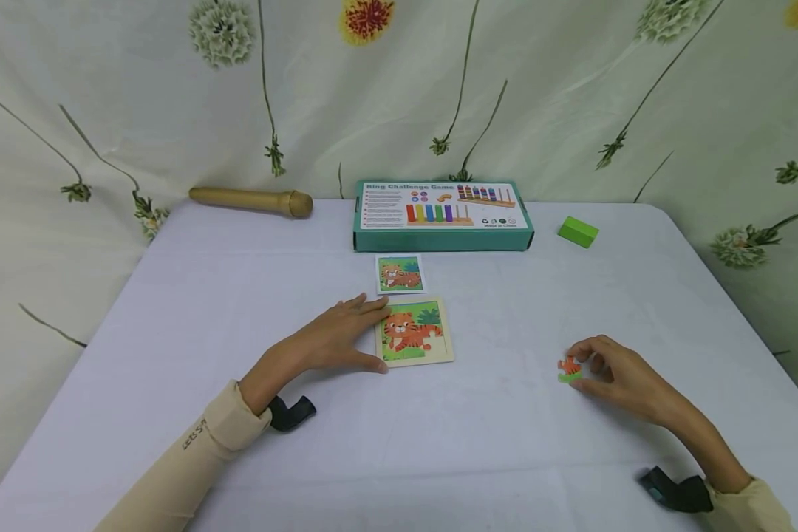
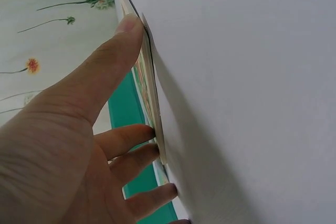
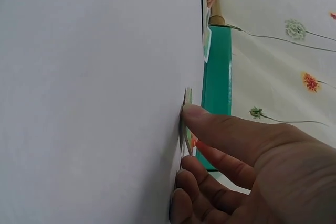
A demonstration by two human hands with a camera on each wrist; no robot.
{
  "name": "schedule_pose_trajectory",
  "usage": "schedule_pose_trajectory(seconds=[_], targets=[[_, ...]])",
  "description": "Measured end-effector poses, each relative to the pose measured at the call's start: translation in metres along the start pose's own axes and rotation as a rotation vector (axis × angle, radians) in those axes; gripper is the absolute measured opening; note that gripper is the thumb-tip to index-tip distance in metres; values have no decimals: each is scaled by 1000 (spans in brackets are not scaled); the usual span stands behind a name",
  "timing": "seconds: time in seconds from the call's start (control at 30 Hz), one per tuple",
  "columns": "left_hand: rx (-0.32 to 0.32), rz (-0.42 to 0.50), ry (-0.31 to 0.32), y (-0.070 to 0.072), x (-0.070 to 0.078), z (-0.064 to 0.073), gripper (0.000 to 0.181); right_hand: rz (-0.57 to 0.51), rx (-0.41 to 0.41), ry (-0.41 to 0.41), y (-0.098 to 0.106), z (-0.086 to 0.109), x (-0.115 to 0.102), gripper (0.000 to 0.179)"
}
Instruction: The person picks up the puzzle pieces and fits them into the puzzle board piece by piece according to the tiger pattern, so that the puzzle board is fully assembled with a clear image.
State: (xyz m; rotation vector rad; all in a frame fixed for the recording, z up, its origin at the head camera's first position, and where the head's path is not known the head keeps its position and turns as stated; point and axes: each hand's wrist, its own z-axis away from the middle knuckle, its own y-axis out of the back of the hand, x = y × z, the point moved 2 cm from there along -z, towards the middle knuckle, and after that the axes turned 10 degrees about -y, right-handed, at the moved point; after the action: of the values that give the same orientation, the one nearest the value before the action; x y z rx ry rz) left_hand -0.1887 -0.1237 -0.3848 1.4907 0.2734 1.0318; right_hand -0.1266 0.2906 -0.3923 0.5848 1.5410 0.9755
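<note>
A square tiger puzzle board [image 1: 447,353] lies on the table, with a gap in its picture at the lower right. Along its left side rests my left hand [image 1: 342,336], fingers spread and fairly straight; in the left wrist view the thumb [image 2: 131,30] touches the board's edge. Off to the right, my right hand [image 1: 628,377] pinches a small orange-and-green puzzle piece [image 1: 570,369] between thumb and index finger, low over the tabletop. The right wrist view shows this piece [image 3: 188,129] edge-on, partly hidden by the thumb. Just behind the board lies a tiger picture card [image 1: 401,274].
At the back stands a teal Ring Challenge Game box [image 1: 443,240]. A wooden stick-like object [image 1: 249,199] with a rounded end lies at the back left. A green block [image 1: 578,231] sits at the back right. Flowered cloth [image 1: 558,96] hangs behind the white-covered table [image 1: 479,443].
</note>
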Motion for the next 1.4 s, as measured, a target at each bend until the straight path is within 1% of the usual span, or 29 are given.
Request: schedule_pose_trajectory(seconds=[0.2,0.3,0.5,0.63,0.73,0.93,1.03,1.13,1.27,1.4], targets=[[4,-2,-17,1,2,0,95,-55,-12,-40,1,-2,1,38],[5,-2,-20,2,2,1,95,-55,-9,-48,0,-2,2,38],[4,6,-17,2,1,1,96,-20,17,-29,-1,-2,3,37],[3,5,-18,1,1,1,96,-4,18,-48,-1,-3,2,34],[2,5,-17,2,1,1,96,-33,-2,-67,1,-4,0,29],[-2,1,-13,2,1,1,96,-120,-69,-55,5,-5,-4,21],[-3,-1,-12,2,1,1,96,-138,-86,-49,5,-6,-6,20],[-4,0,-7,2,1,1,96,-135,-84,-33,4,-9,-7,21],[-3,-1,-11,2,0,1,96,-105,-76,-8,4,-13,-10,26],[-4,4,-7,3,1,1,96,-117,-66,8,5,-17,-14,27]])
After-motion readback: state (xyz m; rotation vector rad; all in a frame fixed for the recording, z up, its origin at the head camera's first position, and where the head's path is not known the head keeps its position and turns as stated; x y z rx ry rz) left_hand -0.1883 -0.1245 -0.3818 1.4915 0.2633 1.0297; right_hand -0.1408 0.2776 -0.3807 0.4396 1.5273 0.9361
